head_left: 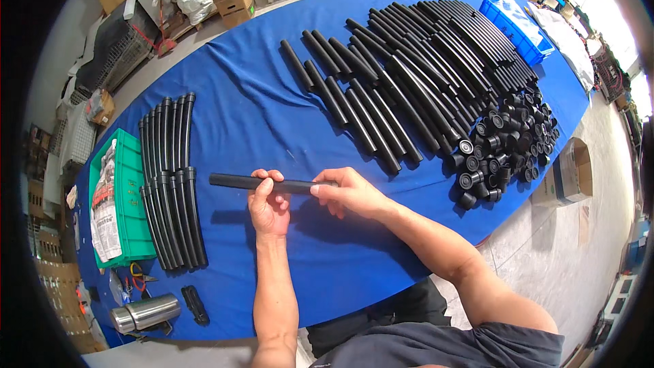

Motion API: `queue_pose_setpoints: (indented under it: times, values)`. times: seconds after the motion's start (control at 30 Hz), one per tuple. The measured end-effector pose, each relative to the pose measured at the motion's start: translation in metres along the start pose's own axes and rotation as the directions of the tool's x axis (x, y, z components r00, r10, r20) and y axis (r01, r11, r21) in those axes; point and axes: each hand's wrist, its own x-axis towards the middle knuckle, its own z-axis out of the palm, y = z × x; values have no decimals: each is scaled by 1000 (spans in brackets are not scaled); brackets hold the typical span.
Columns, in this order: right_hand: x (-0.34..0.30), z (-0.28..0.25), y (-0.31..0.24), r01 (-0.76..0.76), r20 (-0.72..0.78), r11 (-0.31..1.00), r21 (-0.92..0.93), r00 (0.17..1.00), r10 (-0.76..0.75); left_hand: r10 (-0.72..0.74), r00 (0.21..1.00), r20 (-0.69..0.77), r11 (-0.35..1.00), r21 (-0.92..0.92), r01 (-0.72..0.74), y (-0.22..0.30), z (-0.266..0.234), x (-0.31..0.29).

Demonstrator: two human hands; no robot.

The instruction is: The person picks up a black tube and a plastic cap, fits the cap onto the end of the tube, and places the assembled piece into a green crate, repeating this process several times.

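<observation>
Both hands hold one black tube (272, 183) level above the blue table (259, 116). Left hand (268, 206) is wrapped around its middle, fingers clamped on it and hiding that stretch. Right hand (347, 192) pinches the tube's right end, fingertips closed on it; that end is covered, so cannot tell if a cap sits there. Left of the tube lie two rows of curved black tubes (170, 184), and beyond them a green crate (129, 232), partly cut by the dark rim. Right of the tube is a heap of black caps (504, 150); behind it, many loose tubes (415, 75). Bare blue cloth around the tube leaves open room. A steel flask (146, 312) sits near the table's front edge. Boxes and wire cages crowd the floor beyond.
</observation>
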Motion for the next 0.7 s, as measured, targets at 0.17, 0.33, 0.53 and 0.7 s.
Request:
queue_pose_setpoints:
  times: [0.17, 0.33, 0.53, 0.7]
  values:
    - [0, 3, 1, 1, 5, 1000, 9, 1000, -1, -8, 999, 31, 1000, -8, 8, 1, 2, 0]
    - [-1, -2, 0, 108, -61, 962, -252, 990, -128, -35, 999, -25, 999, 39, 36, -1, 9, -2]
    - [3, -10, -2, -89, -1, 994, 67, 996, 89, -28, 999, 42, 1000, 1, 28, -3, 2, -1]
    - [7, -6, 10, 292, -19, 894, -340, 948, -317, -31, 999, 31, 999, -13, 31, -2, 2, 0]
